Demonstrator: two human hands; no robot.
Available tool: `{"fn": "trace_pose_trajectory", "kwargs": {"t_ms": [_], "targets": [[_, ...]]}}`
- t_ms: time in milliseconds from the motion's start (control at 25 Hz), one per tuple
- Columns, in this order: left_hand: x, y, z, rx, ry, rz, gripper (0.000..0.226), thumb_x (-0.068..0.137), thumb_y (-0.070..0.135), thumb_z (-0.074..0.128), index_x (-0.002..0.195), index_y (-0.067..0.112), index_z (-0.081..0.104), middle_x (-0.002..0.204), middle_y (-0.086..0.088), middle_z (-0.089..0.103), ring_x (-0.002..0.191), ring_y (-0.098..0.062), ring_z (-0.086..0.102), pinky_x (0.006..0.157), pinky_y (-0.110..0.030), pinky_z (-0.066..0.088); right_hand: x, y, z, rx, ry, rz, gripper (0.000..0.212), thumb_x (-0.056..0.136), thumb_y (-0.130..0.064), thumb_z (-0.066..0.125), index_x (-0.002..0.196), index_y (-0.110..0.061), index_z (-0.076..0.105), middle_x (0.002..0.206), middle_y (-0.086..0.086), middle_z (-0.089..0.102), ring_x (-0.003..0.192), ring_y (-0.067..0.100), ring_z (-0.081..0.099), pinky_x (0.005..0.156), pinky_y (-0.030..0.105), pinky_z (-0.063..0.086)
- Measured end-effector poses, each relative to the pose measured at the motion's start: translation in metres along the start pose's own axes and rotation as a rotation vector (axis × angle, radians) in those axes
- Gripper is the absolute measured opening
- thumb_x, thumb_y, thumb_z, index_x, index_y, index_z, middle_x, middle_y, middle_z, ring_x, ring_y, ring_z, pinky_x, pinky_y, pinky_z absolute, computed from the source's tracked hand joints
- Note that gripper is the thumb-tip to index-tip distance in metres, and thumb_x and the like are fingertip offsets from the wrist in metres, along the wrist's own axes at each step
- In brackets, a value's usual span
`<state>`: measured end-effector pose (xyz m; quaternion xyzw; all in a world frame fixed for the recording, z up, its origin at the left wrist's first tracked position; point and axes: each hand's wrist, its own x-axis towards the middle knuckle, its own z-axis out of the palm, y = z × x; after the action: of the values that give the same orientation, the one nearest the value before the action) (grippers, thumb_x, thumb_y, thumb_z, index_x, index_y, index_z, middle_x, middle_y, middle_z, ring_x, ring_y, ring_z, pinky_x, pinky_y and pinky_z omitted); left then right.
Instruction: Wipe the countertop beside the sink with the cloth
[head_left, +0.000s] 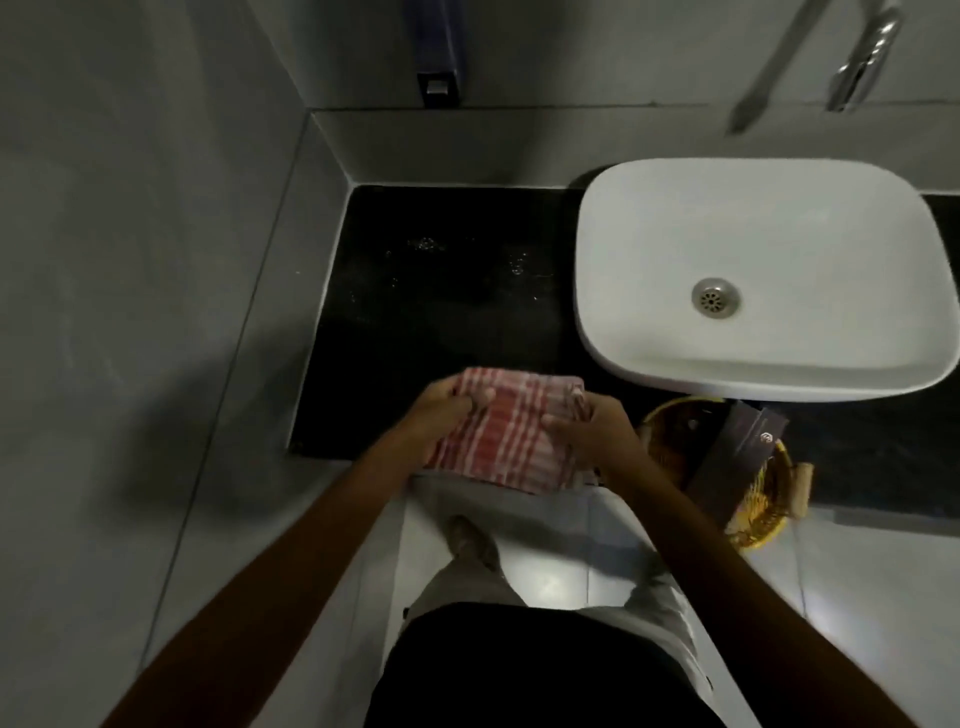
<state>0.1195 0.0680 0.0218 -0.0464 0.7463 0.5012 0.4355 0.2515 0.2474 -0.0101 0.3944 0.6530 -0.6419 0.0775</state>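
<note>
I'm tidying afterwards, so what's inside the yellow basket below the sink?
In the yellow basket a dark box stands tilted. A pale roll sits at its right rim. The sink covers the basket's far edge.

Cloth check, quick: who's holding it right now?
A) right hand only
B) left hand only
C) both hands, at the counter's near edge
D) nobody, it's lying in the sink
C: the left hand and right hand each grip a side of the red-striped cloth at the near edge of the black countertop.
</note>
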Motion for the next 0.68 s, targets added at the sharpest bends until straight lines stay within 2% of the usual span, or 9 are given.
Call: {"fn": "trace_pose_trajectory", "kwargs": {"t_ms": [120,240,280,320,360,400,480,560,680], "targets": [[0.022,-0.043,-0.012,0.159,-0.002,-0.041,0.033,0.098,0.021,0.068,0.13,0.015,0.065,0.127,-0.013,0.073,0.1,-0.022,0.071,0.089,-0.037,0.061,-0.002,0.014,0.035,-0.188,0.113,0.078,0.035,0.087,-0.012,0.076,0.121,-0.008,0.07,0.111,0.012,0.076,0.107,0.032,0.074,0.093,0.051,0.062],[0.042,-0.058,-0.029,0.446,0.209,0.243,0.033,0.095,0.017,0.067,0.128,0.016,0.063,0.127,-0.009,0.066,0.11,-0.023,0.064,0.086,-0.029,0.05,-0.015,0.013,0.062,-0.414,0.511,-0.135,0.037,0.093,-0.022,0.062,0.128,-0.01,0.059,0.118,0.007,0.066,0.105,0.019,0.066,0.089,0.037,0.06],[0.048,-0.061,-0.037,0.549,0.27,0.354,0.031,0.096,0.021,0.067,0.126,0.016,0.062,0.127,-0.01,0.064,0.115,-0.026,0.061,0.089,-0.032,0.048,-0.021,0.013,0.078,-0.429,0.576,-0.218,0.033,0.095,-0.026,0.057,0.125,-0.013,0.058,0.117,0.002,0.063,0.104,0.014,0.065,0.088,0.034,0.06],[0.055,-0.063,-0.046,0.67,0.307,0.448,0.029,0.097,0.025,0.064,0.125,0.016,0.062,0.128,-0.01,0.064,0.118,-0.028,0.059,0.093,-0.035,0.048,-0.024,0.016,0.099,-0.427,0.56,-0.233,0.034,0.097,-0.028,0.056,0.129,-0.015,0.055,0.124,0.005,0.063,0.111,0.018,0.064,0.097,0.038,0.059],[0.065,-0.066,-0.054,0.798,0.327,0.515,0.029,0.099,0.027,0.06,0.126,0.016,0.062,0.13,-0.011,0.063,0.123,-0.03,0.057,0.098,-0.039,0.047,-0.023,0.02,0.122,-0.438,0.521,-0.167,0.045,0.098,-0.03,0.056,0.139,-0.013,0.048,0.142,0.011,0.056,0.131,0.027,0.057,0.114,0.048,0.047],[0.075,-0.069,-0.063,0.917,0.333,0.549,0.032,0.101,0.028,0.055,0.13,0.016,0.06,0.137,-0.011,0.061,0.13,-0.032,0.055,0.106,-0.041,0.045,-0.02,0.025,0.144,-0.471,0.491,-0.045,0.064,0.098,-0.035,0.055,0.153,-0.01,0.034,0.16,0.016,0.038,0.15,0.033,0.037,0.126,0.052,0.026],[0.098,-0.074,-0.077,1.093,0.301,0.518,0.047,0.107,0.032,0.043,0.15,0.013,0.047,0.162,-0.011,0.044,0.154,-0.033,0.035,0.125,-0.043,0.027,-0.003,0.029,0.178,-0.507,0.521,0.19,0.089,0.101,-0.048,0.048,0.162,0.0,0.004,0.172,0.024,0.003,0.16,0.039,0.004,0.13,0.052,0.004],[0.118,-0.078,-0.09,1.227,0.235,0.487,0.062,0.11,0.042,0.031,0.164,0.013,0.021,0.175,-0.009,0.014,0.163,-0.029,0.008,0.133,-0.045,0.006,0.024,0.021,0.19,-0.513,0.646,0.298,0.091,0.102,-0.055,0.036,0.161,0.005,0.001,0.171,0.029,-0.001,0.16,0.042,0.0,0.131,0.052,0.002],[0.133,-0.091,-0.099,1.292,0.233,0.586,0.068,0.109,0.05,0.024,0.166,0.014,0.01,0.176,-0.01,0.007,0.163,-0.03,0.005,0.133,-0.051,0.006,0.06,0.006,0.19,-0.592,0.817,0.378,0.086,0.102,-0.058,0.023,0.161,0.004,0.015,0.168,0.033,0.013,0.157,0.047,0.013,0.128,0.056,0.012]]}}
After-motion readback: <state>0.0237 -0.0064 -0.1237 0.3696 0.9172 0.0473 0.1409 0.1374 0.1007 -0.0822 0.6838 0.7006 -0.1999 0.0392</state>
